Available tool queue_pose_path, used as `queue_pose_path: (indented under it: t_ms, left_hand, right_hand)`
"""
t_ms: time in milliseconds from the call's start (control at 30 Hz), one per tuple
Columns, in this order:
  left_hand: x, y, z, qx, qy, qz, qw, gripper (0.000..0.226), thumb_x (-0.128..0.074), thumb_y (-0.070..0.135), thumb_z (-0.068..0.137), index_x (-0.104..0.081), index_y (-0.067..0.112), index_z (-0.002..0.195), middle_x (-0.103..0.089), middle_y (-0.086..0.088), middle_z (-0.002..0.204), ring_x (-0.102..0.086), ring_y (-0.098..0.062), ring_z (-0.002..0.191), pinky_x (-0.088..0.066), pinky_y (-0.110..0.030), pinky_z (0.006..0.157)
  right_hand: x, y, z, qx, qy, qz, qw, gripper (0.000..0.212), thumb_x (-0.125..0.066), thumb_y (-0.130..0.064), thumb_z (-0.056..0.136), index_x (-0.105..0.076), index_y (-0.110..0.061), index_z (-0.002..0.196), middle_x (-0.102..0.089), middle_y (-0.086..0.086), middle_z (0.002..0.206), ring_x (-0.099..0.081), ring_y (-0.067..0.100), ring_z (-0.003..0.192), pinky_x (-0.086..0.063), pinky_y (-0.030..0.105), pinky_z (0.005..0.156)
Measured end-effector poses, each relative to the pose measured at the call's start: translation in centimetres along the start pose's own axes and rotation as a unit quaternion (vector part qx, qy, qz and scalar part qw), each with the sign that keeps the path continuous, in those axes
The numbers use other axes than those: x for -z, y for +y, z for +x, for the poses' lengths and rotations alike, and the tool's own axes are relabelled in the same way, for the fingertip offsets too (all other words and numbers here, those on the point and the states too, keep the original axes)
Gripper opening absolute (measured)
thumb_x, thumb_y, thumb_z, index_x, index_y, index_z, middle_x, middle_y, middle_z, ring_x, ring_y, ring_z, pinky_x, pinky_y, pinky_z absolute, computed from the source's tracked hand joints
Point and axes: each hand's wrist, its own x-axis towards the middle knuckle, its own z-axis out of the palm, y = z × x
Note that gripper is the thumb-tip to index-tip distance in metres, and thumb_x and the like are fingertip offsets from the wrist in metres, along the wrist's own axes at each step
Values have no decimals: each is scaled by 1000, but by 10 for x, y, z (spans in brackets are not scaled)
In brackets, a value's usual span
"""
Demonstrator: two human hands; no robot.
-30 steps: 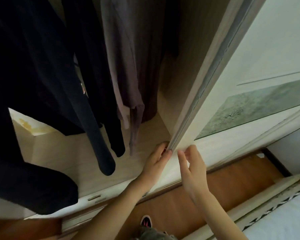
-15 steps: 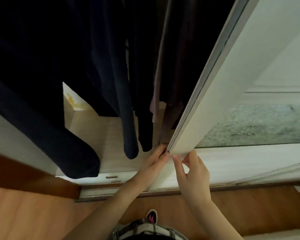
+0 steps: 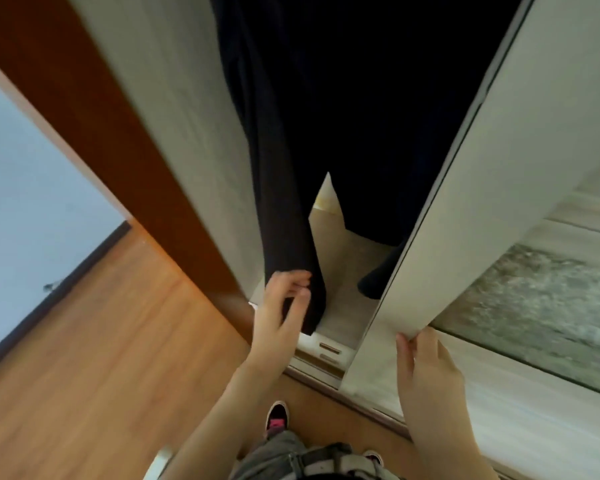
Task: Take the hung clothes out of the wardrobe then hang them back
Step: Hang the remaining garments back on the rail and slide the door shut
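Observation:
Dark clothes (image 3: 343,116) hang inside the wardrobe, seen through a narrow gap between its left side panel (image 3: 174,133) and the white sliding door (image 3: 492,188). One long dark sleeve (image 3: 284,237) hangs down at the left of the gap. My left hand (image 3: 278,317) touches the sleeve's lower end, fingers curled against the cloth. My right hand (image 3: 426,368) presses its fingers on the lower edge of the sliding door. Another dark cuff (image 3: 374,282) shows beside the door edge.
The wardrobe's pale floor (image 3: 340,265) and bottom rail (image 3: 326,351) lie below the gap. Wooden flooring (image 3: 101,341) spreads to the left, with a pale wall (image 3: 25,185) beyond. My shoe (image 3: 277,415) stands close to the rail. The door carries a mottled glass panel (image 3: 541,299).
The sliding door has moved left and the opening is much narrower. My left hand left the door edge and went to the dark sleeve. The view swung left.

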Motion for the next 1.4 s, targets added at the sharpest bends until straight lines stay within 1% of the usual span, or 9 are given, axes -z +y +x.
queue_pose_path:
  t_ms: [167, 233, 367, 467, 733, 900, 1067, 1133, 1400]
  left_hand:
    - [113, -22, 43, 86, 300, 55, 949, 34, -53, 33, 96, -45, 27, 128, -49, 7, 120, -52, -8, 112, -48, -36, 100]
    - [145, -29, 67, 91, 346, 33, 933, 49, -51, 44, 96, -35, 30, 140, -43, 7, 134, -47, -9, 122, -43, -37, 108]
    - [178, -38, 101, 109, 275, -49, 954, 56, -34, 49, 101, -16, 37, 152, -25, 7, 159, -29, -13, 145, -26, -33, 118]
    - [191, -47, 115, 139, 246, -111, 953, 61, -32, 55, 99, -14, 37, 154, -21, 12, 162, -22, -13, 149, -22, -32, 119]
    - [228, -79, 126, 161, 171, -110, 966, 72, -50, 65, 88, -38, 27, 148, -48, 9, 148, -47, -14, 136, -38, -44, 114]
    - [241, -80, 128, 129, 128, -112, 977, 69, -53, 62, 89, -46, 19, 142, -56, -3, 141, -54, -23, 130, -43, -49, 109]
    - [248, -78, 130, 123, 113, -124, 978, 44, -50, 39, 97, -53, 19, 137, -64, 2, 131, -61, -14, 121, -50, -39, 103]
    - [249, -77, 129, 117, 107, -133, 978, 42, -50, 36, 98, -53, 20, 137, -63, 4, 132, -60, -13, 122, -49, -39, 105]
    - [248, -69, 127, 125, 108, -141, 976, 39, -51, 35, 98, -53, 24, 135, -63, 9, 132, -60, -10, 120, -49, -33, 104]
  right_hand:
    - [-31, -43, 13, 25, -41, 1, 999, 20, -71, -1, 78, -52, 4, 80, -55, 12, 57, -54, 30, 38, -29, 23, 37]
    - [-43, -61, 17, 33, -57, 16, 998, 19, -69, -1, 79, -52, 4, 84, -57, 13, 60, -56, 31, 41, -33, 27, 37]
    - [-67, -95, 27, 57, -74, 2, 996, 19, -67, -5, 81, -52, 4, 86, -56, 12, 58, -55, 27, 39, -32, 27, 35]
    - [-83, -123, 35, 75, -75, -17, 994, 21, -71, -5, 78, -53, 4, 83, -53, 9, 50, -52, 22, 33, -31, 26, 29]
    - [-126, -193, 55, 120, -36, -23, 992, 19, -57, -11, 86, -40, -5, 90, -58, 10, 51, -58, 22, 36, -39, 26, 29]
    - [-152, -232, 65, 128, -71, -32, 989, 52, -85, -5, 64, -41, -2, 92, -62, 12, 53, -61, 19, 38, -42, 24, 30]
    - [-164, -267, 78, 119, -92, 21, 988, 41, -76, -10, 78, -40, -7, 96, -62, 15, 64, -64, 24, 49, -48, 25, 41]
    - [-170, -278, 81, 155, -73, -40, 984, 38, -80, -16, 74, -47, -3, 87, -58, 9, 54, -59, 17, 40, -41, 21, 34]
    - [-184, -298, 86, 201, -63, -66, 975, 53, -85, -23, 67, -37, -8, 86, -57, 7, 49, -58, 14, 36, -38, 17, 32]
